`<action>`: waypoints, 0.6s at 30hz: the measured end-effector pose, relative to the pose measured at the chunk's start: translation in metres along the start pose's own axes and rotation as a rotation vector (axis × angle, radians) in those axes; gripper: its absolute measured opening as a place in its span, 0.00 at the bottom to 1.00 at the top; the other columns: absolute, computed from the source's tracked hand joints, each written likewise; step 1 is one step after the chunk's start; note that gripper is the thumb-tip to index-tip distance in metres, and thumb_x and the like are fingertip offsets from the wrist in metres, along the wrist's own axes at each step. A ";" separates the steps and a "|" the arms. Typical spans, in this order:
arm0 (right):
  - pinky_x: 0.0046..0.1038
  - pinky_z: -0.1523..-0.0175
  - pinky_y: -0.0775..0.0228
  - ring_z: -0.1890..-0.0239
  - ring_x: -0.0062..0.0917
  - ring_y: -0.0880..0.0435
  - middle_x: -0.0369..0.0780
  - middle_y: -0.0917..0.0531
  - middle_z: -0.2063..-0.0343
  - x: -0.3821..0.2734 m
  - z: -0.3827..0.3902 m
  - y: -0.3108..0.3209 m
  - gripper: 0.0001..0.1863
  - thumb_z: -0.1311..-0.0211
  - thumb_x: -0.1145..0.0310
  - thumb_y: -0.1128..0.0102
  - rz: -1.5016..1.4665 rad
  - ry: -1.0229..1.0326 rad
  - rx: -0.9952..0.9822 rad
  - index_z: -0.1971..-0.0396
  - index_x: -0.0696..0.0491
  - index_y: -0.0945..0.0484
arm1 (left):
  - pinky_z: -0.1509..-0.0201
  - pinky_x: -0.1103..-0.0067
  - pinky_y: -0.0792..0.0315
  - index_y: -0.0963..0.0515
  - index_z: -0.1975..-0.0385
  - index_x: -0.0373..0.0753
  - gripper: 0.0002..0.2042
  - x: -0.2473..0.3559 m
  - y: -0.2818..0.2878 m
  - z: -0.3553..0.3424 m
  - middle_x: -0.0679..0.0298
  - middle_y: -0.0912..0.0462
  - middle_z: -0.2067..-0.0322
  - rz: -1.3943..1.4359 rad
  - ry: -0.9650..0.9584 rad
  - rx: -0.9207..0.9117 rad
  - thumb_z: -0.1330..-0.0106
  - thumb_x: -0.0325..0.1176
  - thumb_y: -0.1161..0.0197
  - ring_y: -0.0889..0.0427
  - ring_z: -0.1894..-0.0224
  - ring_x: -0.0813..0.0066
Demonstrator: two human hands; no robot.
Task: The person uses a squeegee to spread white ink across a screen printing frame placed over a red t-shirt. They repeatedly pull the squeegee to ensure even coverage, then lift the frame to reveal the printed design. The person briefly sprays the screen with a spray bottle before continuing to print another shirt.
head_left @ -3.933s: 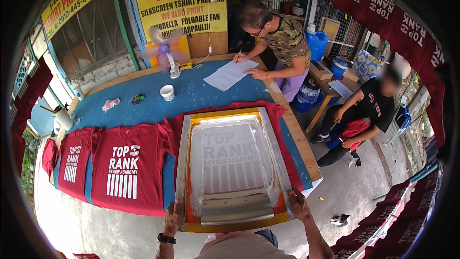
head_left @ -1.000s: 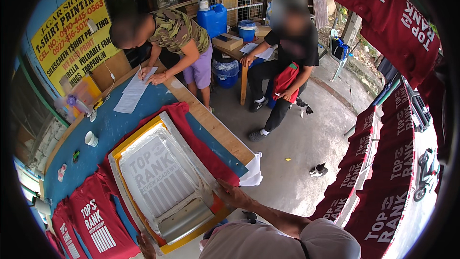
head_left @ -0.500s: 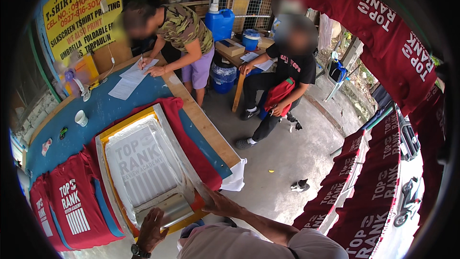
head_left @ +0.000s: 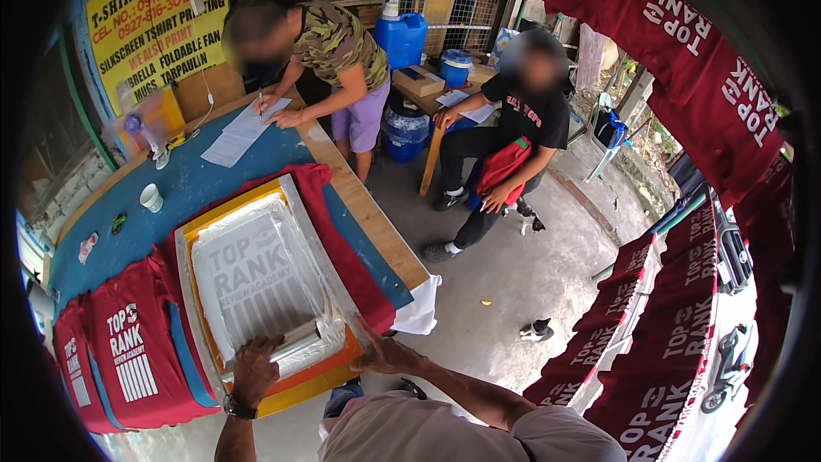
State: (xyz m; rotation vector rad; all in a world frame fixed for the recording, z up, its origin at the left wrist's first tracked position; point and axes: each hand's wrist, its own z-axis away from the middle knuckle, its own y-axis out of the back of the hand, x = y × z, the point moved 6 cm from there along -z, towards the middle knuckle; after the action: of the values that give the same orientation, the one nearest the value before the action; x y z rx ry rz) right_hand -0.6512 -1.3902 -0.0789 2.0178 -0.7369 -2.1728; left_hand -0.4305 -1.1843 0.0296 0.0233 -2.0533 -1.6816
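A silk-screen frame (head_left: 192, 282) with a pale printing design and white ink lies over a maroon shirt (head_left: 333, 261) on the blue-topped table (head_left: 111, 252). My left hand (head_left: 255, 364) grips the metal squeegee (head_left: 295, 338), which stands raised across the near end of the mesh. My right hand (head_left: 376, 351) holds the near right corner of the frame. Left of it, maroon shirts (head_left: 128, 351) with white prints lie spread out.
A person in camouflage (head_left: 346, 51) writes on papers (head_left: 235, 141) beside a fan (head_left: 135, 124). A seated person (head_left: 522, 115) holds a red bag. A cup (head_left: 151, 197) stands on the table. A cat (head_left: 534, 329) is on the floor; printed shirts (head_left: 650, 351) hang at right.
My left hand has moved from the frame's left side onto the squeegee and lifted it from lying flat to a raised position. My right hand stays at the frame's corner.
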 end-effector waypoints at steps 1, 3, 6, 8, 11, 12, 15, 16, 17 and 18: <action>0.46 0.27 0.25 0.36 0.54 0.13 0.67 0.20 0.35 -0.003 0.000 0.000 0.72 0.31 0.52 0.20 0.029 0.048 0.014 0.13 0.51 0.77 | 0.43 0.57 0.16 0.15 0.39 0.45 0.30 -0.003 0.006 -0.004 0.54 0.12 0.53 0.022 0.012 -0.010 0.46 0.21 0.34 0.12 0.52 0.47; 0.47 0.23 0.31 0.30 0.54 0.19 0.65 0.25 0.30 0.007 0.001 -0.004 0.73 0.34 0.53 0.17 -0.128 -0.128 -0.073 0.13 0.49 0.74 | 0.42 0.57 0.15 0.15 0.39 0.46 0.29 -0.008 0.018 -0.011 0.53 0.11 0.52 0.070 0.042 -0.020 0.45 0.21 0.34 0.11 0.51 0.47; 0.47 0.23 0.31 0.31 0.54 0.18 0.64 0.24 0.30 0.005 0.003 -0.003 0.74 0.35 0.54 0.16 -0.141 -0.141 -0.060 0.12 0.47 0.74 | 0.42 0.59 0.15 0.15 0.37 0.43 0.30 -0.014 0.035 -0.017 0.50 0.11 0.51 0.174 0.120 -0.053 0.44 0.21 0.34 0.11 0.50 0.45; 0.47 0.24 0.29 0.33 0.54 0.16 0.64 0.21 0.33 0.002 0.003 -0.001 0.73 0.35 0.55 0.17 -0.106 -0.125 -0.038 0.12 0.47 0.75 | 0.43 0.60 0.15 0.16 0.37 0.41 0.30 -0.013 0.044 -0.017 0.49 0.12 0.51 0.209 0.119 -0.041 0.45 0.19 0.35 0.11 0.51 0.45; 0.47 0.25 0.28 0.35 0.55 0.15 0.64 0.19 0.35 0.002 0.004 -0.002 0.73 0.35 0.55 0.17 -0.103 -0.169 -0.060 0.12 0.46 0.75 | 0.43 0.60 0.16 0.15 0.37 0.39 0.31 -0.003 0.054 -0.014 0.49 0.12 0.52 0.185 0.067 -0.012 0.47 0.18 0.36 0.11 0.51 0.45; 0.48 0.25 0.27 0.35 0.56 0.15 0.64 0.19 0.35 0.001 0.004 -0.001 0.73 0.35 0.56 0.17 -0.093 -0.167 -0.056 0.12 0.46 0.75 | 0.43 0.60 0.16 0.15 0.37 0.39 0.32 0.002 0.056 -0.013 0.49 0.12 0.53 0.170 0.037 0.000 0.47 0.17 0.36 0.12 0.51 0.45; 0.49 0.30 0.25 0.38 0.59 0.13 0.67 0.17 0.39 -0.004 0.003 0.002 0.72 0.34 0.51 0.19 -0.024 -0.109 -0.029 0.12 0.48 0.74 | 0.43 0.60 0.16 0.14 0.37 0.44 0.34 0.019 0.061 -0.010 0.52 0.13 0.53 0.125 0.016 0.009 0.49 0.17 0.36 0.12 0.50 0.49; 0.49 0.32 0.23 0.39 0.61 0.13 0.68 0.16 0.41 -0.004 0.003 0.002 0.72 0.33 0.49 0.20 0.006 -0.114 -0.027 0.12 0.48 0.74 | 0.43 0.60 0.15 0.14 0.37 0.45 0.34 0.024 0.062 -0.009 0.53 0.13 0.53 0.111 0.029 -0.001 0.49 0.18 0.36 0.12 0.49 0.49; 0.49 0.33 0.22 0.42 0.59 0.11 0.67 0.15 0.44 -0.003 0.004 0.002 0.72 0.35 0.51 0.19 -0.022 -0.132 -0.025 0.12 0.48 0.74 | 0.43 0.60 0.15 0.14 0.37 0.46 0.34 0.026 0.061 -0.005 0.53 0.13 0.53 0.095 0.076 -0.035 0.49 0.18 0.35 0.12 0.49 0.50; 0.49 0.35 0.21 0.45 0.58 0.10 0.65 0.13 0.48 0.001 0.004 0.002 0.73 0.36 0.52 0.18 -0.053 -0.183 -0.033 0.12 0.48 0.73 | 0.43 0.59 0.15 0.14 0.37 0.47 0.34 0.033 0.061 -0.003 0.54 0.13 0.52 0.078 0.029 -0.011 0.49 0.18 0.35 0.12 0.48 0.50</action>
State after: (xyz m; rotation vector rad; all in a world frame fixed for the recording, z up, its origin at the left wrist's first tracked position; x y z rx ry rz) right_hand -0.6560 -1.3915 -0.0792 1.8625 -0.6685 -2.4072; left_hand -0.4415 -1.1824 0.0987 -0.0351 -1.9976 -1.6360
